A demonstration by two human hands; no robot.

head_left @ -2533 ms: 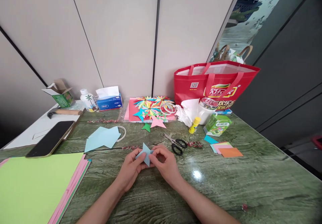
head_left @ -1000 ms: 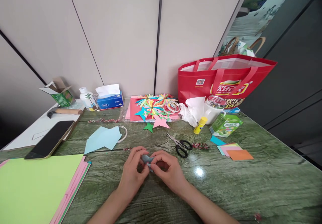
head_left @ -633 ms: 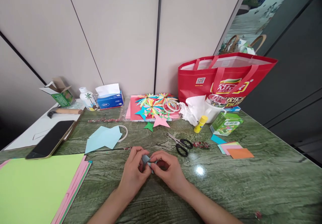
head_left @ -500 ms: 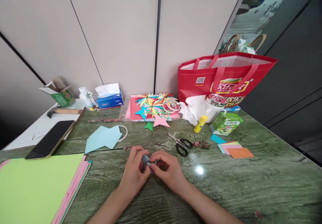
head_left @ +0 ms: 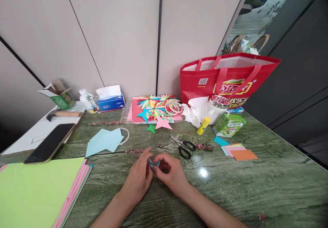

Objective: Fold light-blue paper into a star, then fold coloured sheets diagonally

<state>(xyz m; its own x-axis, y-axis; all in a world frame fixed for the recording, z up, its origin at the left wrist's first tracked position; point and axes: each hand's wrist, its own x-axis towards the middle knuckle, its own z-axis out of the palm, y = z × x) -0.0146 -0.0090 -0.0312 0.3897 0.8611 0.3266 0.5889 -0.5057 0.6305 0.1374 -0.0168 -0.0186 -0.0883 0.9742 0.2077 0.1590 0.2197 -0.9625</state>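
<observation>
Between my two hands, just above the table, is a small folded piece of light blue paper (head_left: pixel 153 164). My left hand (head_left: pixel 138 173) has its fingers closed around the paper's left side, the index finger raised along it. Thumb and index finger of my right hand (head_left: pixel 171 172) pinch its right side. The fingers cover much of the folds. Beyond my right hand lie black-handled scissors (head_left: pixel 183 146), blades slightly apart. To the left are light blue paper pieces (head_left: pixel 104 142), partly over a white ring (head_left: pixel 125 136).
A stack of coloured paper (head_left: pixel 38 190) and a phone (head_left: pixel 50 142) lie at the left. Behind are folded paper stars (head_left: pixel 155 109), a tissue box (head_left: pixel 111 102), a yellow glue stick (head_left: pixel 203 126) and a red bag (head_left: pixel 197 84). Small paper pieces (head_left: pixel 244 154) lie at the right.
The left index finger has lifted and the left hand has shifted slightly. More of the folded blue paper shows between the hands. My right hand keeps its pinch.
</observation>
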